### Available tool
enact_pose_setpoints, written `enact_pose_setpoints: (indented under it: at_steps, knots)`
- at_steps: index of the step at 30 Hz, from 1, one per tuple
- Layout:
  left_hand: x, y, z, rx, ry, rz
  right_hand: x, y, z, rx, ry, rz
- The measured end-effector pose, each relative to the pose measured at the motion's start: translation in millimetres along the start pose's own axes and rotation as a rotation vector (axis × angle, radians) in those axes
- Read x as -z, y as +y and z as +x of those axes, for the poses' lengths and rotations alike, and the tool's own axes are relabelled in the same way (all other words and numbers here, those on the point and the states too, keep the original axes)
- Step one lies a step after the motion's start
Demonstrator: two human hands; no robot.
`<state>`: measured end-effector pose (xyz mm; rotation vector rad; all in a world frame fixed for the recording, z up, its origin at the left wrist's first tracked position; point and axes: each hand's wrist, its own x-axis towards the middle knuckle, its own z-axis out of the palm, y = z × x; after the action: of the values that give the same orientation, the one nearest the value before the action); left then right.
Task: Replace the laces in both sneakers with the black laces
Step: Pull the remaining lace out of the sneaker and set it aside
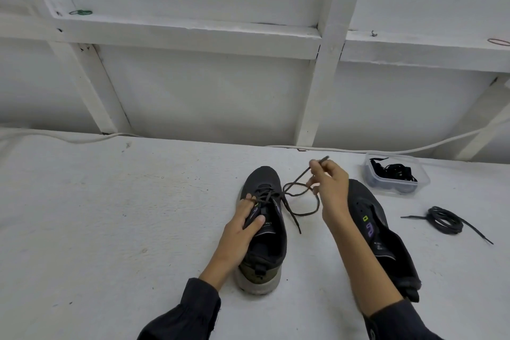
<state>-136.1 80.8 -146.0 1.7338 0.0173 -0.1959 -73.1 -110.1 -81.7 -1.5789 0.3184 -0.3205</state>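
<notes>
Two dark sneakers stand on the white table. The left sneaker (263, 226) has a dark lace (296, 192) through its lower eyelets. My left hand (244, 225) grips this shoe's left side at the tongue, thumb on top. Above and right of the toe, my right hand (329, 188) pinches one end of that lace and holds it up; the lace loops loosely and its other end lies on the table. The right sneaker (380, 232) has no lace and is partly hidden behind my right forearm.
A clear plastic box (397, 174) with black laces in it stands at the back right. A coiled black lace (445, 221) lies on the table right of the right sneaker. A white cable (82, 139) runs along the table's far edge by the white framed wall.
</notes>
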Motion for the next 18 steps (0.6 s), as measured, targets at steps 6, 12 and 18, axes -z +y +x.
enact_pose_setpoints:
  at_steps: [6,12,18]
  knots:
    - [-1,1,-1,-0.009,0.011,0.01,-5,9,-23,-0.113,-0.407,-0.214]
    - [0,5,-3,-0.003,0.001,0.026,-13,13,-23,-0.054,-0.367,-0.186]
    - [1,7,-6,0.009,0.009,-0.016,3,4,-9,-0.077,-0.096,-0.006]
